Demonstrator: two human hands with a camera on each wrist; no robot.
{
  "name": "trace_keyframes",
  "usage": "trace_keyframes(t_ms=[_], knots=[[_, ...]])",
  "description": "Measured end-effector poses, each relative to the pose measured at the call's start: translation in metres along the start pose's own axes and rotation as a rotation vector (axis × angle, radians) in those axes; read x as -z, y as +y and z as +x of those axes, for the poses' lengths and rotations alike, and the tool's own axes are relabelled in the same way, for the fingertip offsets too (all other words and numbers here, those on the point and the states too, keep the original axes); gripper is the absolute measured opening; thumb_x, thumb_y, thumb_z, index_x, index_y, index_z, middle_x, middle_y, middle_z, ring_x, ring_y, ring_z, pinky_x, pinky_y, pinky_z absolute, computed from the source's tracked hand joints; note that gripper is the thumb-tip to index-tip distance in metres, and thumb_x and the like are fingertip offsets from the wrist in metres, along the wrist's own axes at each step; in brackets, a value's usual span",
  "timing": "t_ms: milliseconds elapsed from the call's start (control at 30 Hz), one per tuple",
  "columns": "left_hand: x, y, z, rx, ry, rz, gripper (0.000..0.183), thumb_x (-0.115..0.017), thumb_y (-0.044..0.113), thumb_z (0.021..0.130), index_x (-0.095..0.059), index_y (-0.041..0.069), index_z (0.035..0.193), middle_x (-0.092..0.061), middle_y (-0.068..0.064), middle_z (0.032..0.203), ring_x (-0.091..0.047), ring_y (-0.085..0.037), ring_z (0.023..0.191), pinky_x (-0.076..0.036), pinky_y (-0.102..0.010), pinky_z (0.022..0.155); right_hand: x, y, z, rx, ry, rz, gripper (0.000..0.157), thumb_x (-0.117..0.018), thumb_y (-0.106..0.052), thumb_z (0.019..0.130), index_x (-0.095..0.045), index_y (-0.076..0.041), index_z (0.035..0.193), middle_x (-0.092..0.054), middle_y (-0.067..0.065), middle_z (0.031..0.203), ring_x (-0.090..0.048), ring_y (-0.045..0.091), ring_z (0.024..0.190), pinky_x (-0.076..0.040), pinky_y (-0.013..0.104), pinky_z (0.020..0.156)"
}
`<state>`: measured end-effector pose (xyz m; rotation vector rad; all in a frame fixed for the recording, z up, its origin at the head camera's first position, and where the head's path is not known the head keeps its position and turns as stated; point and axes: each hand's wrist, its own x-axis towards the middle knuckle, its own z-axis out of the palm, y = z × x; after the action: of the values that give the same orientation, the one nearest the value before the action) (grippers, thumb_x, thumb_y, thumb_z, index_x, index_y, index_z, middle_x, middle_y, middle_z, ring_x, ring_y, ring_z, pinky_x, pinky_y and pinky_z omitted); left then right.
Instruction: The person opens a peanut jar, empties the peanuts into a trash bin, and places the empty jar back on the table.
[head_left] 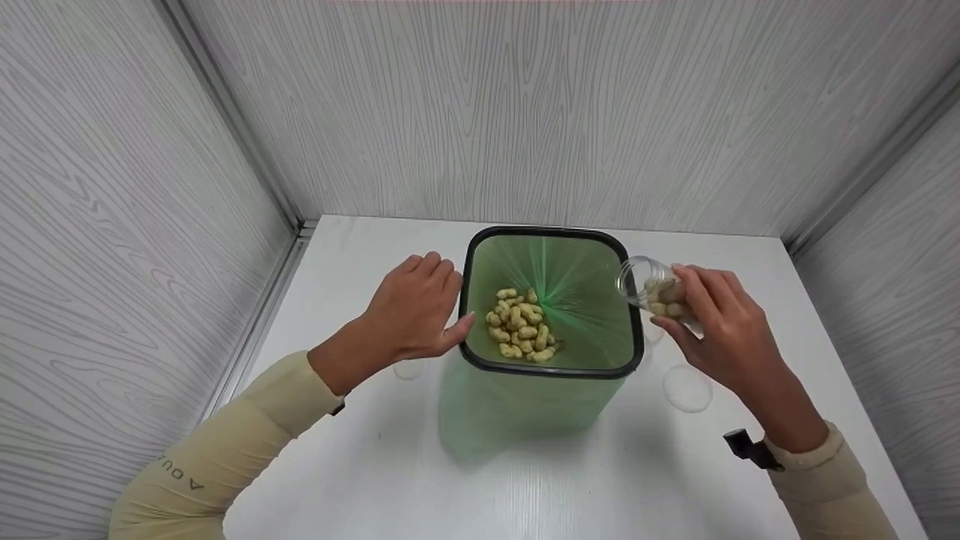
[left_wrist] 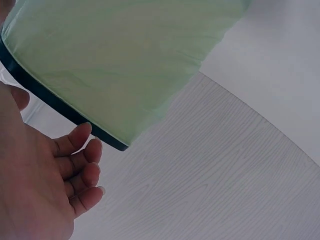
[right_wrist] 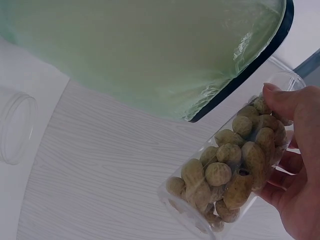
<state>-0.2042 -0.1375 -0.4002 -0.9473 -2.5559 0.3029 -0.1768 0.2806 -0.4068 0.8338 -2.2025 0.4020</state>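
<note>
A square bin (head_left: pixel 551 373) with a black rim and a pale green liner stands upright on the white table. Unshelled peanuts (head_left: pixel 521 326) lie in a heap at its inner left. My right hand (head_left: pixel 724 322) grips a clear plastic jar (head_left: pixel 637 279), tilted with its mouth at the bin's right rim. More peanuts (right_wrist: pixel 227 170) fill much of the jar. At the left rim is my left hand (head_left: pixel 420 307), fingers loosely bent, thumb reaching over the edge; in the left wrist view the index fingertip (left_wrist: pixel 82 132) meets the black rim.
On the table right of the bin lies a clear round lid (head_left: pixel 688 388). Another clear round piece (head_left: pixel 407 369) sits near my left wrist. Wood-grain panels rise at the back (head_left: pixel 525 112), the left (head_left: pixel 112 225) and the right (head_left: pixel 900 202).
</note>
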Motion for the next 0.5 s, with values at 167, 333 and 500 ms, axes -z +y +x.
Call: trace_keyframes(t_ms=[167, 333, 500], knots=[[-0.001, 0.001, -0.002, -0.011, -0.022, -0.002, 0.055, -0.045, 0.052, 0.101, -0.066, 0.001, 0.108, -0.064, -0.012, 0.099, -0.054, -0.028, 0.096, -0.048, -0.04, 0.088, 0.001, 0.002, 0.004, 0.025, 0.004, -0.001, 0.059, -0.059, -0.044, 0.102, -0.061, 0.005, 0.136, -0.067, 0.027, 0.118, -0.063, 0.044, 0.103, -0.057, 0.059, 0.079], [-0.001, 0.002, 0.0, -0.015, -0.039, -0.005, 0.049, -0.046, 0.046, 0.099, -0.065, 0.001, 0.104, -0.063, -0.013, 0.097, -0.053, -0.029, 0.094, -0.047, -0.041, 0.087, 0.002, 0.004, 0.01, 0.046, -0.003, -0.004, 0.058, -0.061, -0.041, 0.102, -0.061, 0.004, 0.137, -0.067, 0.027, 0.119, -0.063, 0.044, 0.104, -0.057, 0.059, 0.08], [0.001, 0.004, 0.004, -0.008, -0.062, 0.008, 0.046, -0.045, 0.044, 0.097, -0.063, 0.001, 0.098, -0.06, -0.013, 0.093, -0.051, -0.028, 0.09, -0.046, -0.04, 0.083, 0.003, 0.006, 0.013, 0.064, -0.011, -0.001, 0.058, -0.06, -0.041, 0.102, -0.06, 0.005, 0.138, -0.066, 0.028, 0.12, -0.062, 0.045, 0.104, -0.056, 0.059, 0.079]])
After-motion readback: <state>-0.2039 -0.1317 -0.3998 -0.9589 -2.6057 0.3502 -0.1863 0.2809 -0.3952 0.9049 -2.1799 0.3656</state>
